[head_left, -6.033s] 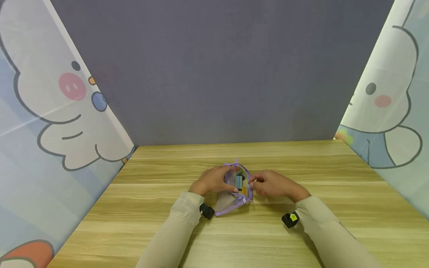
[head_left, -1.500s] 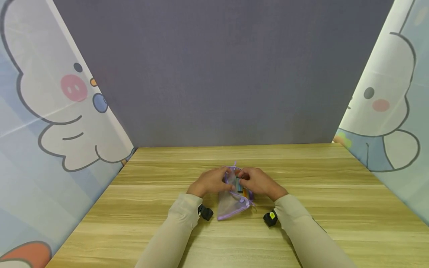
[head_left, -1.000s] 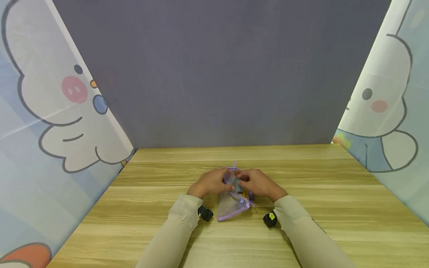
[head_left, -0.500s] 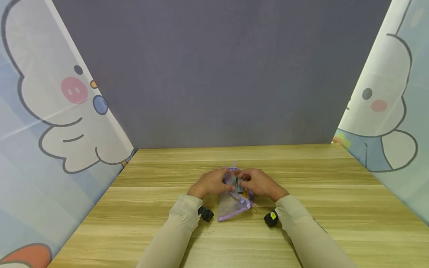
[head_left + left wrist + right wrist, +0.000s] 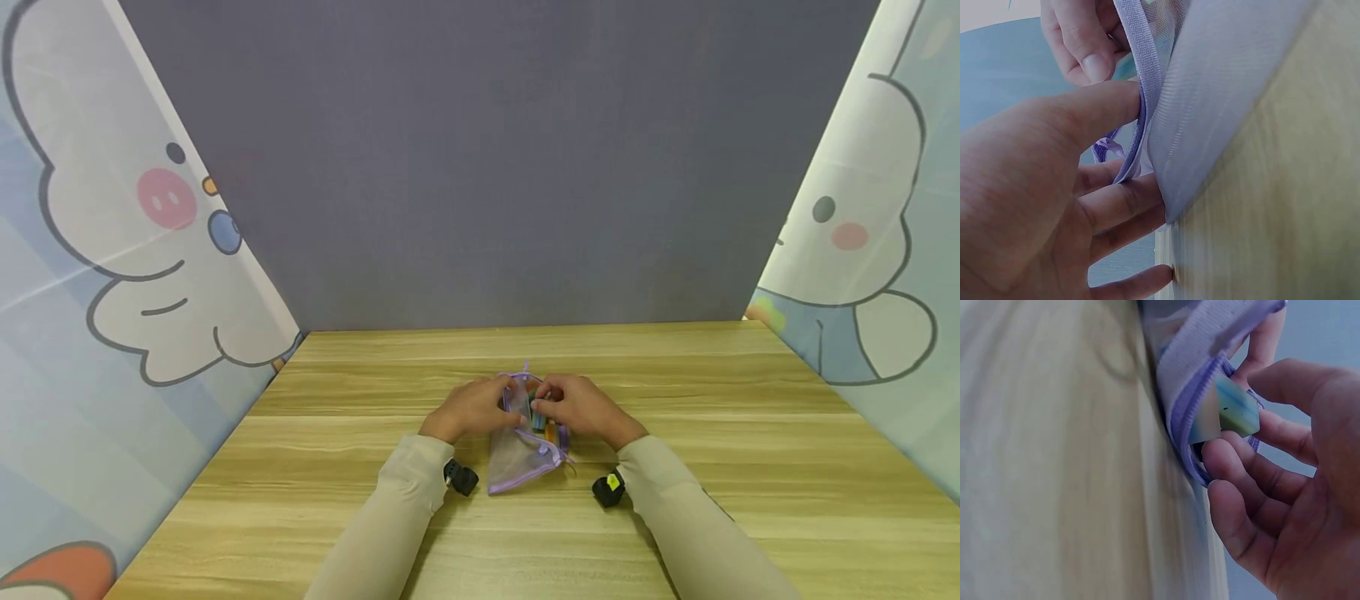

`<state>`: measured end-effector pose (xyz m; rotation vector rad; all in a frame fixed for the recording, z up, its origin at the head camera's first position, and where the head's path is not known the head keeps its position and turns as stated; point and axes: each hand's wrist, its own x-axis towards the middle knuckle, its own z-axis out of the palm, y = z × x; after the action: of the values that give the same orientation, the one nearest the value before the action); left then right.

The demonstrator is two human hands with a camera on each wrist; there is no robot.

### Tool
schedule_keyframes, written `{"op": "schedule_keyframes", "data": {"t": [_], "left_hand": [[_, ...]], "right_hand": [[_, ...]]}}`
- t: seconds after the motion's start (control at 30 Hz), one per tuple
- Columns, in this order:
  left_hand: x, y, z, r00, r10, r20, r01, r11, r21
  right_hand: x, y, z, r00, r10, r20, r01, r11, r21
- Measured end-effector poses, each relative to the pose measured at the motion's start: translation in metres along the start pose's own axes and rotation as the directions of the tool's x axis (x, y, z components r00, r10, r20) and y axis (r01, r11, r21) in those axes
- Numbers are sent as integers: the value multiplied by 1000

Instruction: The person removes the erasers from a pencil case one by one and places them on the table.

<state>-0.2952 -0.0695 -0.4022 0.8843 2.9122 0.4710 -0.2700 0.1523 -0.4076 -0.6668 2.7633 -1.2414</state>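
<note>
A see-through mesh pouch (image 5: 513,462) with purple zip edging lies on the table, its mouth spread wide. My left hand (image 5: 476,408) holds the near-left rim; in the left wrist view the thumb and fingers (image 5: 1116,203) are at the purple edging (image 5: 1141,56). At the mouth, my right hand (image 5: 585,408) has its fingers curled about a small blue-green block (image 5: 1238,409), which sits partly inside. The right wrist view shows a pale block (image 5: 1207,419) beside it. An orange piece (image 5: 551,432) lies lower in the pouch. Other contents are hidden by mesh and fingers.
The wood-grain table (image 5: 337,500) extends around the pouch. A dark grey panel (image 5: 480,167) stands at its back edge, and cartoon-printed cloth (image 5: 150,333) hangs at both sides. Each wrist wears a small black camera (image 5: 459,477).
Compared with six seconds ago, my right hand has moved left from the pouch's right rim into its mouth. Lately the hand and blue-green block have shifted only slightly. My left hand stays at the rim.
</note>
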Motion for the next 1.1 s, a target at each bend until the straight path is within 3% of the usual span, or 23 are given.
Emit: {"op": "schedule_keyframes", "data": {"t": [0.27,1.1], "left_hand": [[1,0,1,1000,-4,2,4,1000,14],[0,0,0,1000,8,-3,-8,1000,10]], "right_hand": [[1,0,0,999,38,-27,-37,999,15],[1,1,3,997,36,-69,-38,999,-23]]}}
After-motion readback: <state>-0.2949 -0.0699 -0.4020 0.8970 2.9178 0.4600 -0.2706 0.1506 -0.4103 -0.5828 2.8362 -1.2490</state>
